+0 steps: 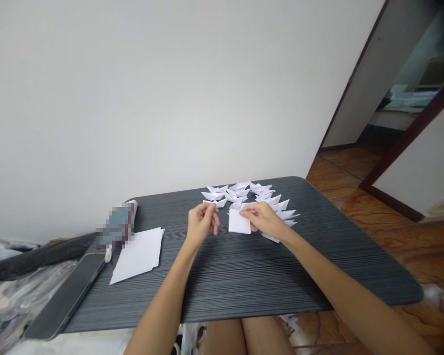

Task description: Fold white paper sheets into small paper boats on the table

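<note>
My right hand (pixel 262 219) pinches a small folded white paper (pixel 240 222) by its right edge, a little above the table. To its left, my left hand (pixel 203 220) hovers apart from the paper. Its fingers are loosely curled and slightly apart, with nothing visible in them. Behind and beside my hands, several folded white paper boats (pixel 272 200) sit in loose rows. Part of the group is hidden by my right hand and the paper it holds.
A stack of white paper sheets (pixel 138 256) lies on the left of the dark table (pixel 244 286). Beyond it is a pixelated object (pixel 116 224), and a dark flat case (pixel 68 293) lies along the left edge. A white wall (pixel 207 98) stands behind.
</note>
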The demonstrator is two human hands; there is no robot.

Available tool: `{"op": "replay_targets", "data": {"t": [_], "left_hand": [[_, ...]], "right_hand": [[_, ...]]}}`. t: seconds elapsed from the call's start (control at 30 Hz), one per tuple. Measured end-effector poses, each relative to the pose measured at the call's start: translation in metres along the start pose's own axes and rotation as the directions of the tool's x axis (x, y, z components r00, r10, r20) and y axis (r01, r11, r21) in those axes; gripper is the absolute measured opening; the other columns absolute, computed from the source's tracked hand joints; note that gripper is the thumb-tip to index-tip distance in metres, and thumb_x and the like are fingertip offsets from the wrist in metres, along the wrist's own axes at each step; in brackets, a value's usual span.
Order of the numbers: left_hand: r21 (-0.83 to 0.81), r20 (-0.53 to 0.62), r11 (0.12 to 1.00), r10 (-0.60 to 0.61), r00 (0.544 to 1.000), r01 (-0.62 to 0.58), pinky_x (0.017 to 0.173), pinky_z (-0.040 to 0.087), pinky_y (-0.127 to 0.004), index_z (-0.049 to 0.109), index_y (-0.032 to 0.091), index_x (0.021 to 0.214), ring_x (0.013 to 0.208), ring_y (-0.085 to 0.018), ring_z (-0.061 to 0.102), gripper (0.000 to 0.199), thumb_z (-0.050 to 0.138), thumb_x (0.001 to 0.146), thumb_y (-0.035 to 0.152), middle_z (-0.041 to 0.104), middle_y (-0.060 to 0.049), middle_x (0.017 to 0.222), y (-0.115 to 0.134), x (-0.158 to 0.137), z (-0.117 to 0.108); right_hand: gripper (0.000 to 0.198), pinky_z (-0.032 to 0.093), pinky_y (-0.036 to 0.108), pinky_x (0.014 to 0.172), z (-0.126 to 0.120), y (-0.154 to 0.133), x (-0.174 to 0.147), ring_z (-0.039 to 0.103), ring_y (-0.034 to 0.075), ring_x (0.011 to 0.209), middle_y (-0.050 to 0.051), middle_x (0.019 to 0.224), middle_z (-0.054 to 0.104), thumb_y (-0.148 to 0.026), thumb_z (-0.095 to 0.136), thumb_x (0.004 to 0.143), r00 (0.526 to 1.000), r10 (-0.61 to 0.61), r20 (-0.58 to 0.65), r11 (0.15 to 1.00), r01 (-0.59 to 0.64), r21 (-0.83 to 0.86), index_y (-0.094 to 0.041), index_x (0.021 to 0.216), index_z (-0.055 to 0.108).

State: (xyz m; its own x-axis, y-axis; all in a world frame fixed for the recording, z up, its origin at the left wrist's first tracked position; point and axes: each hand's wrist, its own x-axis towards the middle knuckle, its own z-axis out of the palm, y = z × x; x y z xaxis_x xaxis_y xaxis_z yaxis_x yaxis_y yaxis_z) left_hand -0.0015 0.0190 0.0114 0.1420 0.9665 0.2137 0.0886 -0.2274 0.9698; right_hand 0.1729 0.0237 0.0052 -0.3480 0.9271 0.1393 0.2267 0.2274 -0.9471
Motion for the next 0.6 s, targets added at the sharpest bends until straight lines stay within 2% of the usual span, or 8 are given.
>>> {"op": "replay_targets", "data": {"t": [0.03, 0.1, 0.2, 0.33, 0.4, 0.47, 0.5, 0.6], "left_hand": [[-0.023, -0.001, 1.0, 0.0, 1.0, 0.0, 0.028, 0.029, -0.015, 0.049, 0.012, 0.07, 0.03, -0.008, 0.05, 0.03, 0.046, 0.077, 0.041, 0.054, 0.003, 0.044, 0.0, 0.001, 0.0], [-0.021, 0.139, 0.998, -0.057, 0.989, 0.06, 0.029, 0.033, -0.015, 0.049, 0.011, 0.072, 0.038, -0.011, 0.056, 0.032, 0.047, 0.076, 0.043, 0.058, -0.001, 0.05, -0.001, 0.001, 0.003], [-0.018, 0.375, 0.981, -0.173, 0.911, 0.194, 0.028, 0.033, -0.015, 0.047, 0.01, 0.072, 0.036, -0.012, 0.056, 0.033, 0.048, 0.075, 0.043, 0.059, -0.003, 0.05, -0.005, -0.004, 0.014], [-0.092, 0.461, 0.959, -0.197, 0.865, 0.267, 0.028, 0.037, -0.017, 0.044, 0.011, 0.075, 0.032, -0.013, 0.054, 0.032, 0.045, 0.077, 0.043, 0.058, -0.003, 0.047, -0.01, -0.008, 0.017], [-0.093, 0.494, 0.952, -0.212, 0.843, 0.293, 0.028, 0.038, -0.018, 0.046, 0.01, 0.085, 0.032, -0.013, 0.054, 0.032, 0.046, 0.078, 0.041, 0.057, -0.001, 0.046, -0.01, -0.006, 0.012], [-0.095, 0.475, 0.956, -0.203, 0.857, 0.279, 0.029, 0.039, -0.018, 0.046, 0.008, 0.099, 0.033, -0.014, 0.055, 0.038, 0.046, 0.078, 0.039, 0.057, 0.0, 0.046, -0.008, -0.003, 0.006], [-0.106, 0.438, 0.963, -0.176, 0.881, 0.246, 0.031, 0.04, -0.018, 0.045, 0.007, 0.104, 0.037, -0.014, 0.057, 0.041, 0.046, 0.078, 0.039, 0.057, 0.0, 0.049, -0.006, -0.002, 0.003], [-0.145, 0.333, 0.981, -0.078, 0.94, 0.132, 0.039, 0.045, -0.019, 0.041, 0.011, 0.118, 0.054, -0.014, 0.061, 0.049, 0.048, 0.077, 0.037, 0.061, -0.004, 0.068, -0.001, 0.001, 0.0]], "right_hand": [[0.024, 0.029, 0.018, 0.032, -0.001, -0.001, 0.0, 0.042, 0.007, 0.031, -0.004, 0.04, 0.045, -0.032, 0.048, 0.075, 0.999, 0.02, -0.035, 1.0, -0.02, 0.004, -0.011, 0.064, 0.055], [0.025, 0.022, 0.017, 0.029, 0.0, -0.002, -0.001, 0.037, 0.006, 0.026, -0.005, 0.036, 0.042, -0.034, 0.047, 0.075, 0.997, 0.035, -0.067, 0.999, -0.034, 0.013, -0.012, 0.065, 0.054], [0.027, 0.022, 0.018, 0.028, 0.006, -0.001, -0.003, 0.037, 0.007, 0.024, -0.005, 0.033, 0.041, -0.035, 0.047, 0.076, 0.995, -0.013, -0.096, 1.0, 0.013, 0.002, -0.012, 0.066, 0.056], [0.026, 0.023, 0.019, 0.029, 0.005, 0.004, 0.0, 0.038, 0.007, 0.025, -0.004, 0.035, 0.044, -0.035, 0.048, 0.075, 0.981, -0.042, -0.19, 0.999, 0.039, -0.017, -0.012, 0.069, 0.058], [0.025, 0.022, 0.019, 0.029, -0.001, 0.005, 0.003, 0.036, 0.007, 0.025, -0.004, 0.035, 0.043, -0.034, 0.048, 0.074, 0.961, -0.027, -0.274, 1.0, 0.023, -0.016, -0.012, 0.068, 0.058], [0.023, 0.02, 0.019, 0.029, -0.008, 0.002, 0.004, 0.033, 0.006, 0.025, -0.005, 0.033, 0.041, -0.033, 0.049, 0.073, 0.951, 0.013, -0.31, 1.0, -0.01, 0.009, -0.013, 0.066, 0.057], [0.022, 0.019, 0.019, 0.028, -0.011, 0.0, 0.004, 0.031, 0.006, 0.024, -0.006, 0.032, 0.039, -0.032, 0.05, 0.072, 0.958, 0.035, -0.286, 0.999, -0.028, 0.027, -0.013, 0.065, 0.056], [0.023, 0.018, 0.018, 0.029, -0.012, -0.005, 0.002, 0.029, 0.005, 0.023, -0.007, 0.03, 0.038, -0.034, 0.051, 0.072, 0.996, 0.06, -0.06, 0.996, -0.056, 0.068, -0.012, 0.063, 0.055]]}}
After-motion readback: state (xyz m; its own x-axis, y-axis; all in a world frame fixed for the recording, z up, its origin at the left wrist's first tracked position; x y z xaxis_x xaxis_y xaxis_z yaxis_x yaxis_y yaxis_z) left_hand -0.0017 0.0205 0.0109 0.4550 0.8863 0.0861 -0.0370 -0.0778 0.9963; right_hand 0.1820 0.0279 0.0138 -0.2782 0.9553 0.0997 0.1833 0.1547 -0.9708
